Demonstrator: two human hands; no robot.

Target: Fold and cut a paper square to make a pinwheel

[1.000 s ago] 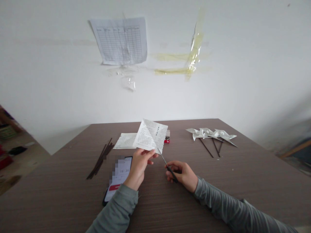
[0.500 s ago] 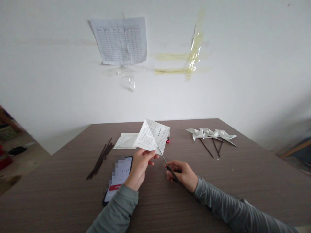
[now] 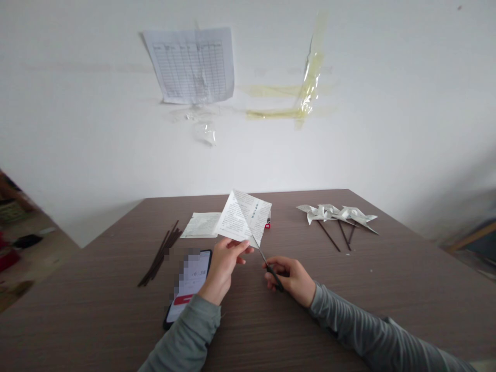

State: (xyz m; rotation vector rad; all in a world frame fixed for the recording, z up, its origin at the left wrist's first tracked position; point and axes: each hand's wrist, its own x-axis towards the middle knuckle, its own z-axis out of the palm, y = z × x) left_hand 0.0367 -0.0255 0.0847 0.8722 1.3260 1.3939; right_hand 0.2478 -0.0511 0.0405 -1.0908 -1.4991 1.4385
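Okay, thin white square of printed paper [image 3: 242, 213]: probably feather-light, floppy, easy to tear; best pinched by an edge, clear of the black-handled metal scissors [image 3: 276, 279].
Print: tiny and dark, one bolder column, diagonal line like a crease.
Brown wood-grain table [image 3: 263, 330]: paper's held up above it.
Left hand [image 3: 225, 261]: thumb and fingers clamped on the paper's near edge.
Right hand [image 3: 290, 276]: wrapped round the scissor handles, blades at the near corner; can't really tell how far apart.

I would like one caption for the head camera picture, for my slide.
Left hand holding printed paper, right hand holding scissors at one corner, with paper pinwheels lying on the table.
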